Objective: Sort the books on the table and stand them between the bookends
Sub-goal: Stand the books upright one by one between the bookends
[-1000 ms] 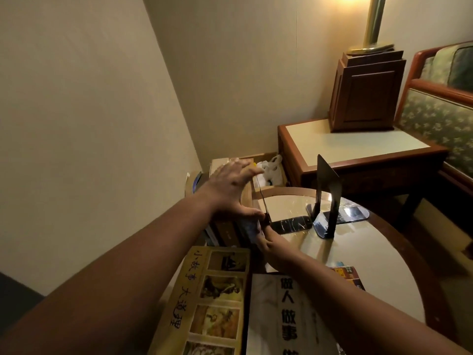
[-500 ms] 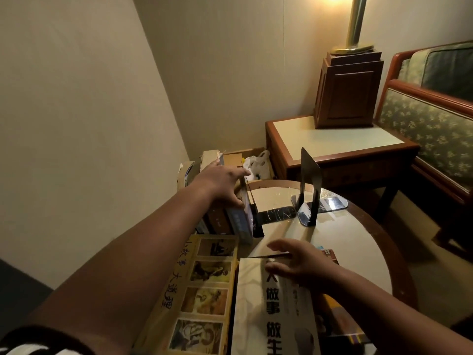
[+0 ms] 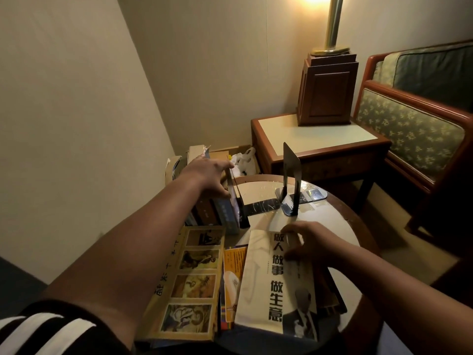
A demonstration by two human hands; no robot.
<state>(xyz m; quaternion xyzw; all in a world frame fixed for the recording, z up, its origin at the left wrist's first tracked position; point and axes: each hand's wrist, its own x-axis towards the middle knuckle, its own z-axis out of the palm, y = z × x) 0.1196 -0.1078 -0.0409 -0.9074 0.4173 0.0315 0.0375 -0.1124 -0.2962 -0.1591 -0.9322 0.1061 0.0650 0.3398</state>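
At the far left edge of the round table (image 3: pixel 330 216), a left hand (image 3: pixel 207 175) lies with straight, spread fingers atop upright books (image 3: pixel 225 213) beside a black bookend (image 3: pixel 244 219). Nearer the front edge, a right hand (image 3: pixel 312 242) curls its fingers over a flat white book's (image 3: pixel 258 278) far end, thumb on the cover.

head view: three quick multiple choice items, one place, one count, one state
1. The left hand rests on: A the standing books; B the white book; C the round table.
2. Black bookends on the table: A one; B two; C four.
3. The right hand: A grips the white book; B hangs idle; C holds a bookend.
Key: A, its fingers lie over the book tops; B, one by the books, one farther right; A, its fingers curl over the book's top edge.
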